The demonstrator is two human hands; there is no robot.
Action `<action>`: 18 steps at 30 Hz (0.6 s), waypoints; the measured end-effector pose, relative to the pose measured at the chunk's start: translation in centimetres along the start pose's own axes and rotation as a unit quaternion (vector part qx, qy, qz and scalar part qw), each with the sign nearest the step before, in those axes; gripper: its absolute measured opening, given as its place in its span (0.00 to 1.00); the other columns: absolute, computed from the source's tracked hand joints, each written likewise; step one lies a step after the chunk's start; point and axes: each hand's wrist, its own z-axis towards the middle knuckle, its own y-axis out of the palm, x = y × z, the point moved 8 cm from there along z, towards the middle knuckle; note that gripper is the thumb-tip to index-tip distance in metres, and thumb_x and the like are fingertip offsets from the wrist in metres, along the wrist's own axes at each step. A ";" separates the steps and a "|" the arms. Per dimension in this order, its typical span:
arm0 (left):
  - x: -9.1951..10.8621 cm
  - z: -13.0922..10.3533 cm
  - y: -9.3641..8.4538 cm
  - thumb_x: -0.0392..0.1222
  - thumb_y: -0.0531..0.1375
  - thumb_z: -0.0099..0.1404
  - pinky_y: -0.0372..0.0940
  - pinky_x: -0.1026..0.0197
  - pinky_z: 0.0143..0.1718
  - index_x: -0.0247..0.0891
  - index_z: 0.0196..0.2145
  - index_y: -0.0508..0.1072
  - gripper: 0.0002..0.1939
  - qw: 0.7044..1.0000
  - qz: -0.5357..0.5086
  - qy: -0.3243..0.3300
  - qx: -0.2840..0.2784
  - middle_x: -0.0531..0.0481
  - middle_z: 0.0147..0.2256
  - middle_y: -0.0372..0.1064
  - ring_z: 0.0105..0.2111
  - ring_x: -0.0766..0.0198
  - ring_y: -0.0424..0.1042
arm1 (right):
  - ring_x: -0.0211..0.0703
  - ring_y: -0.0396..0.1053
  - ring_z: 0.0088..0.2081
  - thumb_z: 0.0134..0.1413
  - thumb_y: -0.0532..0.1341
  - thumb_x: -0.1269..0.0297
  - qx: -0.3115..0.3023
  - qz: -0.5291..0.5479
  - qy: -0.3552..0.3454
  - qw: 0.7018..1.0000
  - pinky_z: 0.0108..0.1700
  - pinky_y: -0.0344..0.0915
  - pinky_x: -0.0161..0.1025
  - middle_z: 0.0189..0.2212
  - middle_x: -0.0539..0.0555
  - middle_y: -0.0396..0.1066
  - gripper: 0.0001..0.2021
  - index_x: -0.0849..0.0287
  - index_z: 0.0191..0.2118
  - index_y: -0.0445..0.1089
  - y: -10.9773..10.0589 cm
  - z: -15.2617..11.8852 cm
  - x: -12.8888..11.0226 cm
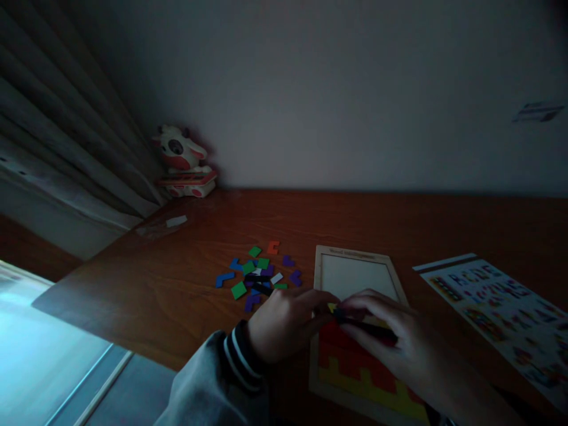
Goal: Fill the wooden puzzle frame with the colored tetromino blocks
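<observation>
Both hands meet over the middle of the wooden tray (314,373), nearer its left rim than its right. The left hand (286,322) seems to pinch a small yellow bit (332,307) between thumb and forefinger; the right hand (402,334) grasps a slim dark object (370,328) whose end meets that bit. Whether the two are one item or two, I cannot tell. The step looks like close two-handed fingertip work on this small item — any move from this pose calls for a steady pinch, with the knuckles kept clear of the tray's rims.

The tray lies on the table (186,266), its far edge well short of the wall. Towards its far edge the pale base (355,275) is bare; towards its near edge lie red pieces (350,367) and yellow pieces (339,376), too dim and covered to count.

Left of the tray's left rim is a scatter of loose pieces: five green (238,290), one orange (273,247), at least four purple (295,277) and at least two blue (225,279); overlap hides the rest. There is one printed sheet (481,284) beyond the tray's right rim, and one cow toy (184,163) at the table's far left corner — both well apart from the hands.
</observation>
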 end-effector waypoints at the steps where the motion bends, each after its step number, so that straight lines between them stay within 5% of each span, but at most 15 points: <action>1: 0.1 0.1 0.2 0.36 0.60 0.69 0.70 0.67 0.41 0.42 0.52 0.72 0.14 1.000 -0.017 -0.002 0.006 0.51 0.40 0.78 0.38 0.67 0.77 | 0.41 0.77 0.38 0.60 0.60 0.59 0.002 0.006 0.001 1.000 0.41 0.74 0.34 0.36 0.50 0.78 0.05 0.50 0.38 0.73 0.0 0.0 -0.1; 6: -0.1 0.2 -0.1 0.41 0.62 0.68 0.71 0.62 0.44 0.42 0.53 0.71 0.16 0.999 -0.006 0.005 0.036 0.50 0.41 0.78 0.40 0.63 0.77 | 0.42 0.78 0.34 0.61 0.59 0.56 0.031 -0.010 0.025 0.999 0.36 0.75 0.35 0.32 0.50 0.78 0.08 0.50 0.35 0.73 -1.5 -0.2 0.9; 12: -4.4 -1.8 -5.1 0.44 0.58 0.71 0.68 0.52 0.49 0.42 0.46 0.74 0.09 0.964 0.203 -0.085 0.147 0.47 0.46 0.74 0.46 0.56 0.74 | 0.49 0.78 0.38 0.60 0.59 0.48 0.109 -0.052 0.095 0.988 0.39 0.76 0.42 0.37 0.55 0.80 0.15 0.52 0.43 0.73 -4.8 -1.6 6.4; 15: -6.6 -3.2 -7.4 0.46 0.56 0.72 0.68 0.51 0.49 0.42 0.47 0.74 0.11 0.941 0.244 -0.138 0.188 0.47 0.46 0.74 0.47 0.54 0.73 | 0.50 0.79 0.39 0.62 0.57 0.49 0.097 -0.068 0.112 0.987 0.40 0.76 0.43 0.38 0.56 0.80 0.15 0.52 0.43 0.73 -4.8 -1.8 8.0; 18: -7.3 -3.6 -7.9 0.47 0.56 0.72 0.68 0.52 0.49 0.43 0.46 0.74 0.11 0.937 0.249 -0.151 0.193 0.47 0.46 0.74 0.47 0.54 0.73 | 0.48 0.79 0.38 0.62 0.56 0.54 0.072 -0.086 0.115 0.987 0.39 0.76 0.42 0.37 0.54 0.81 0.13 0.52 0.42 0.74 -3.7 -1.4 8.0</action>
